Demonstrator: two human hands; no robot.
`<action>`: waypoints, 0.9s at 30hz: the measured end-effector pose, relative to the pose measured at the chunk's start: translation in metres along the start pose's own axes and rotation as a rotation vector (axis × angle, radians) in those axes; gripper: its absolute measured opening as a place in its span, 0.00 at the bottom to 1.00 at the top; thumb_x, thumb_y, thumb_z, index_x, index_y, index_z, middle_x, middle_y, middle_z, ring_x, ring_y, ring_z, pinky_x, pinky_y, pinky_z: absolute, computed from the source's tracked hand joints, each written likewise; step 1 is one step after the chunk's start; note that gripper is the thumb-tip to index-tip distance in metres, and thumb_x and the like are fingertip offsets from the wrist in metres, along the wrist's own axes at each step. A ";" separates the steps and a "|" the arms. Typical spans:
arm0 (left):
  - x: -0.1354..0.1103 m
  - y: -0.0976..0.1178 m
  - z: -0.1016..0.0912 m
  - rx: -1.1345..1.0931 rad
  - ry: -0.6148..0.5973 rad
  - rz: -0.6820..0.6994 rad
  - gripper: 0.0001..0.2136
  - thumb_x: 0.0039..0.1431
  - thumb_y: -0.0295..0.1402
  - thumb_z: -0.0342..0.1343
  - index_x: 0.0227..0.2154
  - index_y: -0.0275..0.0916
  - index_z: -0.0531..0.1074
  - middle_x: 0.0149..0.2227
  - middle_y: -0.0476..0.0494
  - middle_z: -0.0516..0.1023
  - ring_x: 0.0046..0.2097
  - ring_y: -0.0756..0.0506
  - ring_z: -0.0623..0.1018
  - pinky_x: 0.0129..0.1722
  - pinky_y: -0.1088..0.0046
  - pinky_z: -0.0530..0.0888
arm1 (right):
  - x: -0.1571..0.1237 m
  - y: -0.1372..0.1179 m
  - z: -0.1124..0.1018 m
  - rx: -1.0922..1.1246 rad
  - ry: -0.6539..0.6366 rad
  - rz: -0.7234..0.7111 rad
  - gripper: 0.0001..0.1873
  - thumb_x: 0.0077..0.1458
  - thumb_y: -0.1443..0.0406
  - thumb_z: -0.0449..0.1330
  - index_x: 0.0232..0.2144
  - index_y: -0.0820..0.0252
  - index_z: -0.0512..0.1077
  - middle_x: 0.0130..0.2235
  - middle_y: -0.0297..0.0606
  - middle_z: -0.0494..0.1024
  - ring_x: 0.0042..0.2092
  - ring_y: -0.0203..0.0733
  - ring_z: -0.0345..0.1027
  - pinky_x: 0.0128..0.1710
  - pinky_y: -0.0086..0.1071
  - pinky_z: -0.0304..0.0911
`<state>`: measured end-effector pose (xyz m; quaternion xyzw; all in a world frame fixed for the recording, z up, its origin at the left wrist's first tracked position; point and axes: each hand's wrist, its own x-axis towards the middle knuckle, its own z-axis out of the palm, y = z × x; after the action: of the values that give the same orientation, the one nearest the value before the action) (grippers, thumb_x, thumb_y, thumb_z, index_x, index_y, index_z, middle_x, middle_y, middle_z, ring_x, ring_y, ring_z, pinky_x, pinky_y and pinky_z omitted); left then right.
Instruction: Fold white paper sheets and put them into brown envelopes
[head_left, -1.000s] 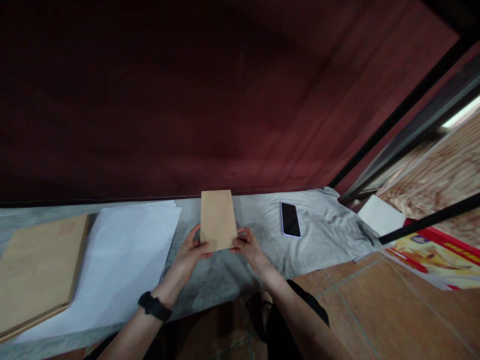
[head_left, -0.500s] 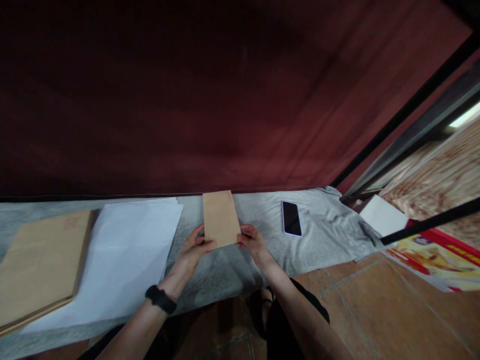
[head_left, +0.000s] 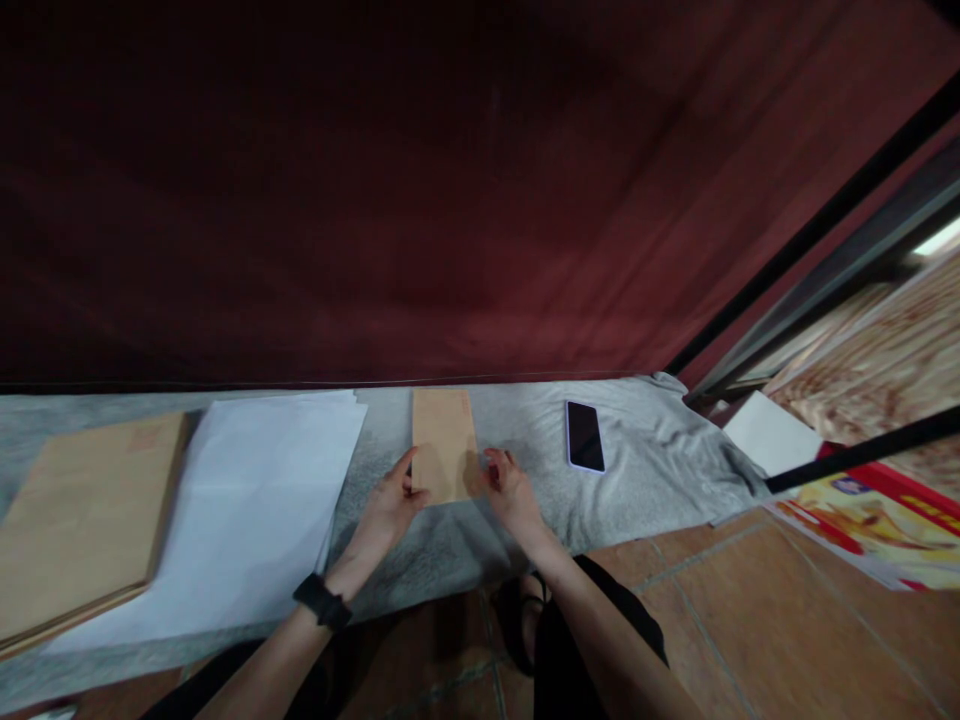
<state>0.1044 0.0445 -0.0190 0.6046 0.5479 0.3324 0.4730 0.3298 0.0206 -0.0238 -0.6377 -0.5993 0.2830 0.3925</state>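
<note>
Between envelope [head_left: 444, 430] and phone [head_left: 584, 436], grey cloth [head_left: 523, 418] leaves room.

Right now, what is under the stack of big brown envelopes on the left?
White paper sheets stick out from under the brown envelopes at their right and lower edges, with grey cloth beneath. How far the sheets reach underneath is hidden.

A black band [head_left: 322, 602] circles the left wrist, chunky and squared-off like a watch, though I can't make out any detail on it from here. Both forearms are bare, and so are the left hand [head_left: 390, 500] and the right hand [head_left: 510, 492]. Plain black cloth [head_left: 559, 665] covers the leg — and below it I spot a dark sandal [head_left: 511, 630], open enough to show its thin black strap [head_left: 534, 601] across the foot.
</note>
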 end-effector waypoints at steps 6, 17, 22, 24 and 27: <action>-0.007 0.015 -0.002 0.413 0.023 0.000 0.27 0.56 0.32 0.55 0.60 0.37 0.67 0.35 0.45 0.77 0.36 0.44 0.77 0.38 0.68 0.73 | -0.014 -0.015 0.011 -0.319 -0.133 -0.249 0.27 0.64 0.64 0.55 0.64 0.57 0.64 0.68 0.47 0.62 0.68 0.56 0.54 0.67 0.54 0.50; -0.005 0.030 0.032 0.677 -0.025 0.476 0.22 0.70 0.36 0.41 0.61 0.36 0.68 0.67 0.36 0.65 0.68 0.40 0.64 0.68 0.58 0.60 | -0.006 -0.011 -0.014 -0.287 -0.358 -0.303 0.27 0.63 0.67 0.57 0.63 0.52 0.67 0.68 0.42 0.64 0.69 0.46 0.56 0.69 0.49 0.50; 0.005 0.019 0.049 0.725 -0.130 0.501 0.25 0.71 0.39 0.40 0.65 0.36 0.64 0.69 0.37 0.63 0.70 0.41 0.61 0.71 0.55 0.54 | 0.005 -0.010 -0.030 -0.086 -0.443 -0.390 0.19 0.62 0.70 0.58 0.51 0.49 0.78 0.59 0.35 0.76 0.64 0.41 0.65 0.66 0.43 0.57; 0.014 0.018 0.049 0.743 -0.146 0.488 0.25 0.71 0.38 0.38 0.66 0.37 0.63 0.69 0.38 0.62 0.70 0.43 0.60 0.71 0.56 0.53 | 0.005 -0.010 -0.033 -0.060 -0.466 -0.386 0.17 0.63 0.71 0.57 0.48 0.49 0.80 0.58 0.34 0.77 0.61 0.41 0.68 0.65 0.41 0.59; 0.041 0.023 0.046 0.762 -0.169 0.469 0.25 0.71 0.36 0.36 0.66 0.36 0.62 0.70 0.38 0.61 0.71 0.44 0.60 0.71 0.57 0.53 | 0.004 -0.009 -0.038 -0.036 -0.481 -0.361 0.17 0.62 0.71 0.56 0.45 0.48 0.81 0.56 0.33 0.79 0.60 0.41 0.70 0.64 0.41 0.62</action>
<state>0.1624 0.0762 -0.0177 0.8682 0.4389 0.1550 0.1718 0.3570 0.0186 0.0039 -0.4425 -0.7836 0.3409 0.2721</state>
